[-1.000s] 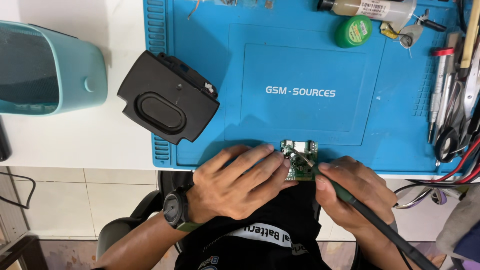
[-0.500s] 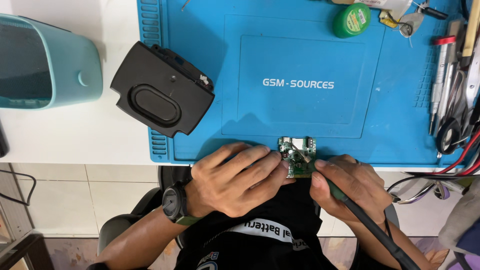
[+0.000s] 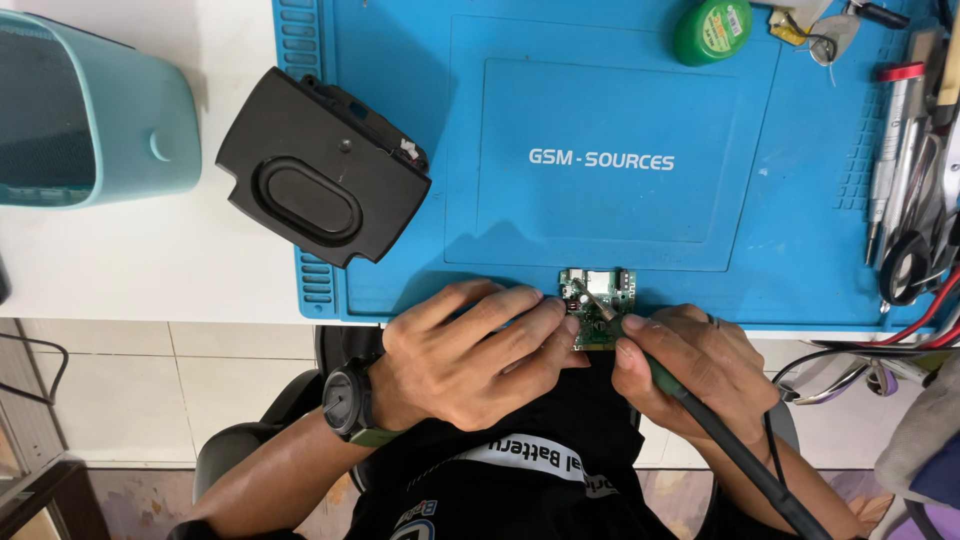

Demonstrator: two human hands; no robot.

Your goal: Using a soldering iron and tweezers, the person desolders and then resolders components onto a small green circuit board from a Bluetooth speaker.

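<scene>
A small green circuit board (image 3: pixel 598 305) lies at the near edge of a blue work mat (image 3: pixel 600 180). My left hand (image 3: pixel 470 350), with a dark watch on the wrist, rests its fingertips against the board's left side and holds it down. My right hand (image 3: pixel 695 365) grips a soldering iron (image 3: pixel 690 400) with a green and black handle and a dark cable. The iron's metal tip touches the top of the board.
A black speaker housing (image 3: pixel 320 180) lies across the mat's left edge. A pale teal shell (image 3: pixel 90 110) stands at the far left. A green solder reel (image 3: pixel 712 30) sits at the top. Tweezers, scissors and screwdrivers (image 3: pixel 915 180) line the right side, above red and black wires.
The view has shifted slightly, so the mat and its things sit a little lower in the picture. Both hands stay at the board, with the iron's tip on it.
</scene>
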